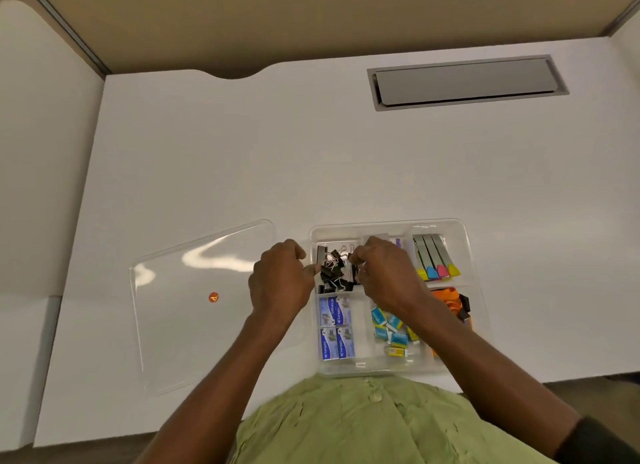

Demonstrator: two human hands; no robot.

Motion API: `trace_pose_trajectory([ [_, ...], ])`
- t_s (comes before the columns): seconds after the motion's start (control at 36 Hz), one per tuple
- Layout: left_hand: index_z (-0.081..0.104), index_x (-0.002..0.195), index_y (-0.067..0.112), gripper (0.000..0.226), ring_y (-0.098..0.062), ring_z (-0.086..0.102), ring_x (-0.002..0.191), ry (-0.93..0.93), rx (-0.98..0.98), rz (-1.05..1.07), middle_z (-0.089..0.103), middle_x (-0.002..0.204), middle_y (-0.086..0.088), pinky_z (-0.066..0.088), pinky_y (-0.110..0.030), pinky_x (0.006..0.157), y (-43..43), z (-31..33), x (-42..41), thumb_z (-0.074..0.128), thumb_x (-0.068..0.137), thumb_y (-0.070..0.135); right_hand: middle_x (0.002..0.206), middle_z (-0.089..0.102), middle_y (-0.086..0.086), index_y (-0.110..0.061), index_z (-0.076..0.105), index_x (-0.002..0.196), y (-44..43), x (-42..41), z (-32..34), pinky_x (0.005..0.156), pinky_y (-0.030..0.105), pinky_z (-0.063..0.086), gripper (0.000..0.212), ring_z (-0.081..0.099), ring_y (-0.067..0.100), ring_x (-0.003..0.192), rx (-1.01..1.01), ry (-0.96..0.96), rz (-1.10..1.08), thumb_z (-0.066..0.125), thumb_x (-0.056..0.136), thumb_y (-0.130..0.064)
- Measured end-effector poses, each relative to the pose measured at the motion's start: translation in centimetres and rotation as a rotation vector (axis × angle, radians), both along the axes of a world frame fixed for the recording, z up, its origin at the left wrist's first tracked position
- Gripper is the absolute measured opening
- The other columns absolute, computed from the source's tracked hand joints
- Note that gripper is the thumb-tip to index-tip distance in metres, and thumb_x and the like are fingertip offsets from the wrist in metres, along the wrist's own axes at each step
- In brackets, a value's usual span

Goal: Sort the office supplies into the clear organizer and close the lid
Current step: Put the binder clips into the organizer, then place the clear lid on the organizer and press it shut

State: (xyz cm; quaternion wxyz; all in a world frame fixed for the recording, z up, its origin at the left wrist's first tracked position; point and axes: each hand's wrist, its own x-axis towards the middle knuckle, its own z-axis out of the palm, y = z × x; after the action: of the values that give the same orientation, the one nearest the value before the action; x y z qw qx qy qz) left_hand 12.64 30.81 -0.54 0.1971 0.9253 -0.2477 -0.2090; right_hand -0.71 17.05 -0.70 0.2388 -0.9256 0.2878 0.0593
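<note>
Writing on blue boxes (pixel 336 328) unreadable; binder clips (pixel 334 273) lie in organizer's (pixel 465 252) far-left compartment, right hand (pixel 388 273) grip pinching them, left hand (pixel 280 283) grip curled just left, hold unclear.

**A:** Colours in the organizer (pixel 462 229)?

**B:** Clear all through. Black with silver wire on the binder clips (pixel 333 271). Blue and white on the staple boxes (pixel 335 328), each printed with a grey picture.

**A:** And the rest of its contents?

**B:** Grey along the highlighters (pixel 431 252), tipped yellow, blue, pink and yellow again. Teal with white lettering on the small boxes (pixel 394 323), bar one yellow box (pixel 397 351). Orange and black on the half-hidden pieces (pixel 448 296).

**A:** Outside it?

**B:** Clear again for the lid (pixel 173 325), marked by one orange sticker (pixel 213 297). White over the desk (pixel 242 151), grey on the hatch (pixel 464 80), tan on the partition (pixel 311 13), light green on the shirt (pixel 363 425).
</note>
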Motion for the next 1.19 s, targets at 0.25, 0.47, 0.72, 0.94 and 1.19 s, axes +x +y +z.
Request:
trace_pose_trajectory([
  [0.25, 0.065, 0.076, 0.032, 0.022, -0.015, 0.069, 0.078, 0.135, -0.017, 0.121, 0.066, 0.076, 0.013, 0.049, -0.028, 0.069, 0.4, -0.7, -0.7, 0.083, 0.085, 0.042, 0.105, 0.066, 0.011, -0.01, 0.068, 0.12, 2.5, 1.5, -0.7, 0.073, 0.028, 0.049, 0.037, 0.065, 0.026, 0.09, -0.033, -0.011, 0.118, 0.071, 0.085, 0.003],
  [0.47, 0.07, 0.081, 0.03, 0.013, -0.018, 0.073, 0.081, 0.225, -0.09, 0.147, 0.075, 0.084, 0.007, 0.062, -0.043, 0.084, 0.7, -1.1, -0.6, 0.079, 0.09, 0.032, 0.104, 0.065, 0.003, -0.019, 0.072, 0.11, 2.0, 2.1, -0.8, 0.072, 0.034, 0.056, 0.04, 0.064, 0.021, 0.086, 0.072, -0.077, 0.064, 0.075, 0.079, 0.006],
  [0.72, 0.07, 0.082, 0.029, 0.014, -0.017, 0.073, 0.081, 0.216, -0.111, 0.172, 0.075, 0.084, 0.008, 0.062, -0.043, 0.086, 1.2, -1.3, -1.2, 0.076, 0.093, 0.035, 0.098, 0.071, 0.008, -0.014, 0.073, 0.099, 2.0, 2.9, -0.8, 0.08, 0.031, 0.054, 0.014, 0.067, 0.022, 0.088, 0.062, 0.044, 0.153, 0.065, 0.092, -0.004],
  [0.94, 0.072, 0.081, 0.027, 0.021, -0.013, 0.073, 0.076, 0.227, -0.15, 0.234, 0.074, 0.078, 0.01, 0.061, -0.039, 0.083, 2.3, -0.8, -0.6, 0.078, 0.088, 0.046, 0.104, 0.074, 0.005, -0.015, 0.074, 0.101, 1.9, 3.5, 0.0, 0.083, 0.026, 0.053, 0.02, 0.068, 0.019, 0.093, 0.085, 0.044, 0.076, 0.069, 0.088, 0.0],
  [1.19, 0.073, 0.08, 0.023, 0.021, -0.024, 0.072, 0.084, 0.007, -0.188, 0.509, 0.076, 0.079, 0.007, 0.06, -0.041, 0.082, 7.7, -0.1, 1.7, 0.076, 0.09, 0.041, 0.098, 0.075, -0.002, -0.017, 0.077, 0.098, 4.0, 2.8, 4.3, 0.081, 0.025, 0.055, 0.013, 0.068, 0.011, 0.086, 0.227, -0.161, -0.052, 0.07, 0.091, -0.008],
])
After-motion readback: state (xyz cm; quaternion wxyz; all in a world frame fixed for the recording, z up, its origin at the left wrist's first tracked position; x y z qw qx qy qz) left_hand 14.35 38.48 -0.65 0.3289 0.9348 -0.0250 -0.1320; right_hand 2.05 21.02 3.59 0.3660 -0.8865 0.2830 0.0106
